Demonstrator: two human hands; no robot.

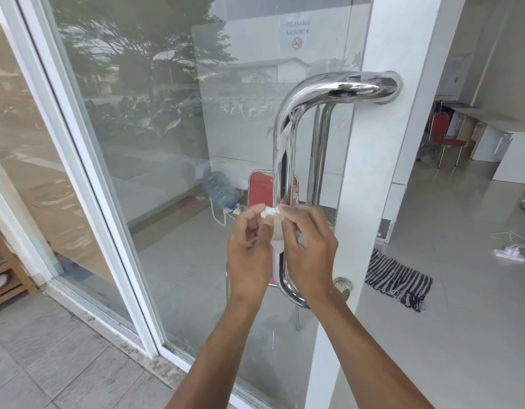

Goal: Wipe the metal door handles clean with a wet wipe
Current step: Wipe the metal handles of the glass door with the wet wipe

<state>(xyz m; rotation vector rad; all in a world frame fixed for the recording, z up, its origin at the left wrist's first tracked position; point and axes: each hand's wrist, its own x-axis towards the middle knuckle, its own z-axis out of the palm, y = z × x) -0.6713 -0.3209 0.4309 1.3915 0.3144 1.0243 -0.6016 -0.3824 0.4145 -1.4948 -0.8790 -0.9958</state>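
Note:
A shiny curved metal door handle [285, 149] is fixed to the white frame of a glass door [172, 143]; a second bar [319, 154] shows behind the glass. A crumpled white wet wipe [270, 214] sits between both hands, just in front of the handle's lower part. My left hand [249, 246] pinches its left end with curled fingers. My right hand [310, 246] pinches its right end, with more wipe hanging under the fingers. The hands hide part of the lower handle.
The door stands ajar, with its white edge [370, 202] right of the handle. Inside lie a striped mat [398, 280], a power strip [509, 252] and red chairs [441, 137]. A wooden shelf [4, 270] stands at far left on the tiled walkway.

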